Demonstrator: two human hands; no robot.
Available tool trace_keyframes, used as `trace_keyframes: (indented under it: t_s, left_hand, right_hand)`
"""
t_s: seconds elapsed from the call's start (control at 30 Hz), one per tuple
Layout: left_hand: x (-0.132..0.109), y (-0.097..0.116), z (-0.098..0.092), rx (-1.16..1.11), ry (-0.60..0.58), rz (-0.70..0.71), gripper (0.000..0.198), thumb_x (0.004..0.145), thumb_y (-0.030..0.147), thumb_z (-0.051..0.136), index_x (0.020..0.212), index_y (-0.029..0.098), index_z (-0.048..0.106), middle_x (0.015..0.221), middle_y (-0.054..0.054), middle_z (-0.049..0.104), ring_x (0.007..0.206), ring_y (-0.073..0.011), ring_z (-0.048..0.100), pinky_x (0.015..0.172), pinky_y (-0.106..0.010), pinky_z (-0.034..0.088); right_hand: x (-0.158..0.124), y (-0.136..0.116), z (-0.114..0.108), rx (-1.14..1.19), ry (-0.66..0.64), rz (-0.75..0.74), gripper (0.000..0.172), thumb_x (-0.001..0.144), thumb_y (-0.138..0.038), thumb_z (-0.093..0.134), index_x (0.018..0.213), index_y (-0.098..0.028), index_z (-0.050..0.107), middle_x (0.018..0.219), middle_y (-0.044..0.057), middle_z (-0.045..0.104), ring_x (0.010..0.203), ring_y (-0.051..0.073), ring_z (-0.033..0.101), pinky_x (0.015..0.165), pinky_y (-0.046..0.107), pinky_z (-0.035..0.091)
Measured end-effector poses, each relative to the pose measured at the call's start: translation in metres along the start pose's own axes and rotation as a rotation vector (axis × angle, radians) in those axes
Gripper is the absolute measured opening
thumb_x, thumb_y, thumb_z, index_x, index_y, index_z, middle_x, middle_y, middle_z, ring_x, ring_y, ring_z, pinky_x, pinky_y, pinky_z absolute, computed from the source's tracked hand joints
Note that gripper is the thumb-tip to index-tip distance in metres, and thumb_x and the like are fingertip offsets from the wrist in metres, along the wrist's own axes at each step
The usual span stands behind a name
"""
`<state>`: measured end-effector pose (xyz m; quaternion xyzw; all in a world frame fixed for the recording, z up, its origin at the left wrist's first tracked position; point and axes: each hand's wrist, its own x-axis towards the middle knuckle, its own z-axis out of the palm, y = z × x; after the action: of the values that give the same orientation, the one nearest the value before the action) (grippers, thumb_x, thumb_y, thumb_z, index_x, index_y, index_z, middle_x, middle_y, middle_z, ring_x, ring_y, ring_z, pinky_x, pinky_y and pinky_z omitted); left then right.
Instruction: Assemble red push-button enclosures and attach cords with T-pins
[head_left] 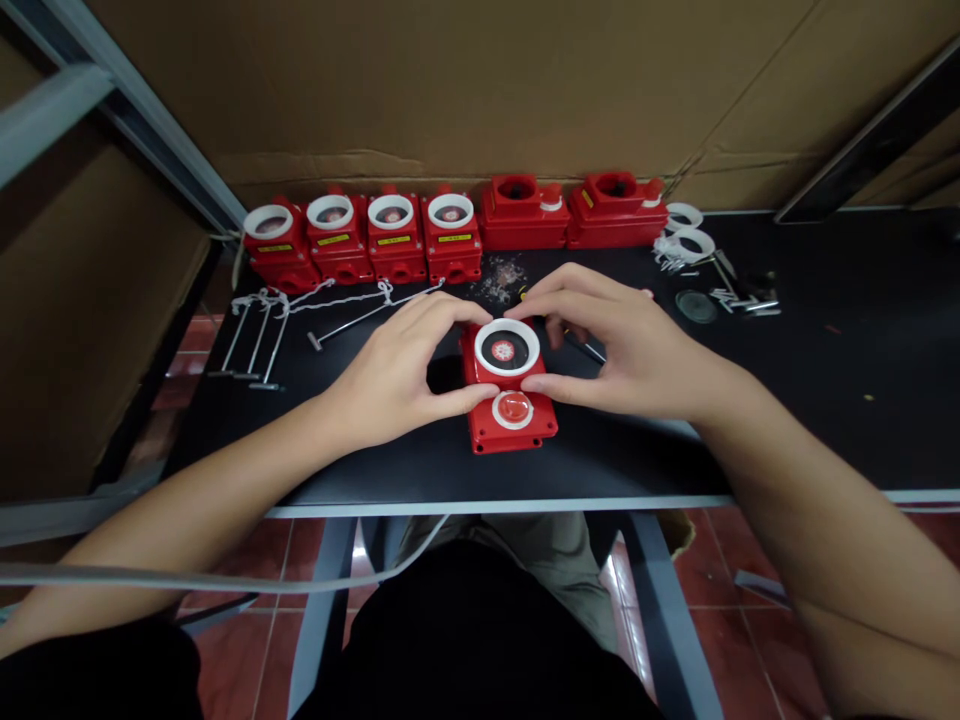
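Note:
A red alarm box (pixel 480 432) lies near the front of the table, with a round red button (pixel 514 406) at its near end. Its round window has a black face (pixel 503 350) with a red and white emblem, framed by a white ring (pixel 533 336). My left hand (pixel 409 375) grips the ring from the left, thumb at the near side and fingers at the far side. From the right, my right hand (pixel 607 335) pinches the same ring between thumb and fingers. Beneath my right palm a thin metal shaft (pixel 589 347) shows; its other end is hidden.
Several red boxes with white rings (pixel 392 240) line the back left. Two red boxes without rings (pixel 525 225) stand beside them. T-shaped metal rods (pixel 262 345) on white cords lie at left. Loose white rings (pixel 688 243) and metal pins (pixel 739 300) lie at right. A pale cable (pixel 300 580) crosses in front.

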<state>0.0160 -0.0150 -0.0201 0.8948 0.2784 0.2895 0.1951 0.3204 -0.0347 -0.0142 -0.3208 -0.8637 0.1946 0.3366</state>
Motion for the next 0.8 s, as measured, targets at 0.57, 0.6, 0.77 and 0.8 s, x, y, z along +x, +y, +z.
trace_keyframes:
  t_s: [0.57, 0.6, 0.77, 0.8]
  left_hand:
    - [0.0008, 0.0003, -0.0007, 0.032, -0.02, -0.022, 0.052, 0.108, 0.06, 0.083, 0.142, 0.023, 0.071, 0.139, -0.012, 0.082, 0.125, -0.0328, 0.077, 0.117, -0.049, 0.06]
    - [0.001, -0.0001, -0.0009, 0.031, -0.026, -0.022, 0.052, 0.108, 0.059, 0.084, 0.142, 0.023, 0.071, 0.139, -0.011, 0.082, 0.125, -0.0328, 0.077, 0.117, -0.049, 0.06]
    - [0.002, -0.0024, -0.0006, 0.004, -0.033, 0.021, 0.049, 0.108, 0.05, 0.086, 0.144, 0.022, 0.07, 0.138, -0.011, 0.08, 0.122, -0.0305, 0.076, 0.113, -0.045, 0.062]
    - [0.0022, -0.0026, -0.0003, 0.001, -0.031, 0.032, 0.049, 0.108, 0.048, 0.087, 0.144, 0.022, 0.069, 0.138, -0.011, 0.08, 0.122, -0.0298, 0.076, 0.112, -0.044, 0.062]
  right_hand:
    - [-0.0003, 0.0014, 0.0, 0.012, -0.014, 0.026, 0.048, 0.104, -0.06, 0.09, 0.144, -0.036, 0.081, 0.13, 0.009, 0.075, 0.085, 0.023, 0.066, 0.078, 0.044, 0.064]
    - [-0.0004, 0.0015, 0.0001, 0.012, -0.015, 0.026, 0.048, 0.104, -0.06, 0.089, 0.144, -0.036, 0.081, 0.13, 0.009, 0.075, 0.085, 0.022, 0.066, 0.078, 0.043, 0.064]
    - [-0.001, 0.002, 0.0004, 0.026, -0.026, 0.018, 0.046, 0.106, -0.057, 0.088, 0.144, -0.033, 0.08, 0.128, 0.009, 0.073, 0.085, 0.021, 0.065, 0.079, 0.041, 0.065]
    - [-0.001, 0.0021, 0.0005, 0.031, -0.028, 0.018, 0.046, 0.106, -0.057, 0.089, 0.144, -0.032, 0.08, 0.128, 0.009, 0.073, 0.085, 0.021, 0.065, 0.08, 0.041, 0.065]
